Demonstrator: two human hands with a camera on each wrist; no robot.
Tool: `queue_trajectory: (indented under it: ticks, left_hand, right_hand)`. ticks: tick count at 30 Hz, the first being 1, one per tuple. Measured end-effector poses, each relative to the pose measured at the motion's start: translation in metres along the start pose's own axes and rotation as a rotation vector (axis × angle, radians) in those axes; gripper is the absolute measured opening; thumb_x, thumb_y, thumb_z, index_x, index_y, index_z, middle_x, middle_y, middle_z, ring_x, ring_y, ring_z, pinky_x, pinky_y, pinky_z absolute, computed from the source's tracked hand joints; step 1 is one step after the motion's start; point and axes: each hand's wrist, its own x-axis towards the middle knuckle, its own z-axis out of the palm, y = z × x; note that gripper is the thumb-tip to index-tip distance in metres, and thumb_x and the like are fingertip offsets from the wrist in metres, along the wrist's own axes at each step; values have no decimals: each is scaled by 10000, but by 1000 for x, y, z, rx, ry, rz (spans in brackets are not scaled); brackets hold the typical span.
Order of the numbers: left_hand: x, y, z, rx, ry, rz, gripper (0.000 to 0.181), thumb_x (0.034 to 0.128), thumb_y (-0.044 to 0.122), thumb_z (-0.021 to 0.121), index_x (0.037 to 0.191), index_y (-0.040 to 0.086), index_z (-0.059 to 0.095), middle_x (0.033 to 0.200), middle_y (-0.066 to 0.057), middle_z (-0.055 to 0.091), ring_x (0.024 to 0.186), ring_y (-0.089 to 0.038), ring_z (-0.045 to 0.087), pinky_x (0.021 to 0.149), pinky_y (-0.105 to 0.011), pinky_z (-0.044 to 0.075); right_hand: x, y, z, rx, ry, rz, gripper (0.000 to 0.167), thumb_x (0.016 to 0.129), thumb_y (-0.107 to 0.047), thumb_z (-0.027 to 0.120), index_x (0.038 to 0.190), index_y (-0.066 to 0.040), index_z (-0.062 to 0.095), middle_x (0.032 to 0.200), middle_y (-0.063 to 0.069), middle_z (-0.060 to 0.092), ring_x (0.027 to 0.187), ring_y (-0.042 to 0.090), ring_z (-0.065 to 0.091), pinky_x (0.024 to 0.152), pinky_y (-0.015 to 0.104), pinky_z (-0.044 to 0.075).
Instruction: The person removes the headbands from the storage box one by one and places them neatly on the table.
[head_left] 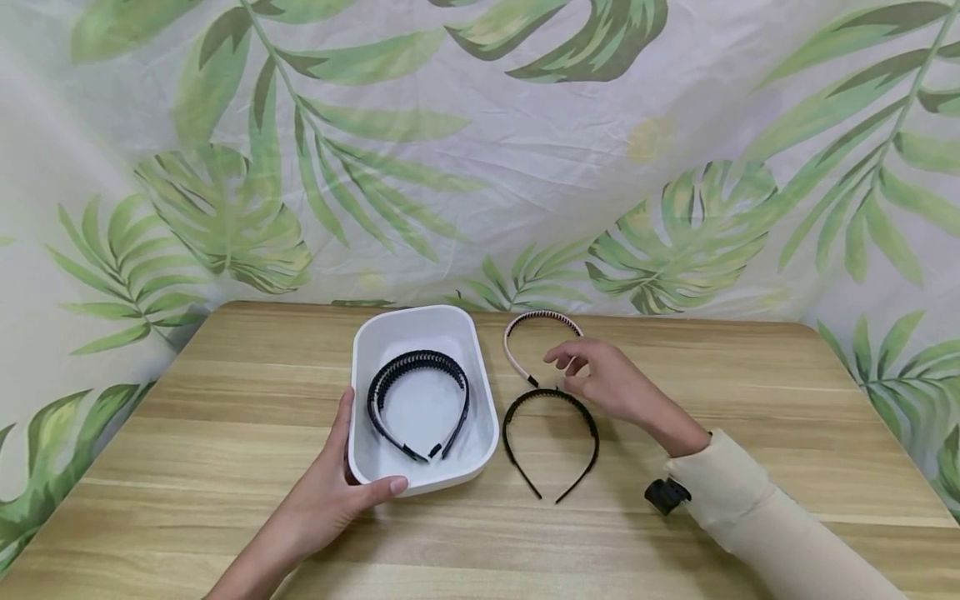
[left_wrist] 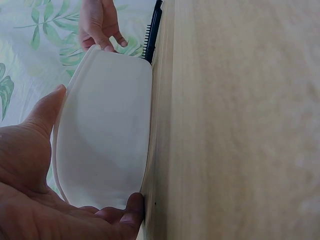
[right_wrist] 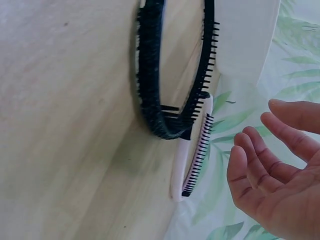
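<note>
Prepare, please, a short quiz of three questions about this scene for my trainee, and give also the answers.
1. Which grip holds the white tub?
2. True or false: outside the tub, the black toothed headband lies nearer to the head camera than the pink toothed headband.
3. What does the right grip hold? (a) the black toothed headband (b) the tub (c) nothing

Key: 1. The left grip. 2. True. 3. c.
</note>
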Motion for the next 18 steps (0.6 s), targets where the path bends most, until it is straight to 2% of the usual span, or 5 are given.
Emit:
queue_trajectory:
  ticks: [9, 18]
  left_hand:
    - [0, 1, -1, 4, -1, 5, 1382, 832, 316, 900, 1663, 268, -204, 1764, -189, -8, 1513, -371, 355, 983, 14, 262]
    - [-1, 1, 0, 13, -3, -7, 1382, 835, 316, 897, 1663, 253, -207, 1763, -196, 8, 1514, -370, 361, 978, 16, 259]
  right_hand:
    - [4, -13, 1, 15, 17, -42, 300, 939, 33, 661, 1234, 23, 717, 1221, 231, 714, 1009, 296, 681, 846, 384, 556]
    - [13, -30, 9, 34, 35, -69, 281, 949, -13, 680, 1224, -28, 738, 1218, 177, 722, 1042, 289, 672, 876, 420, 553]
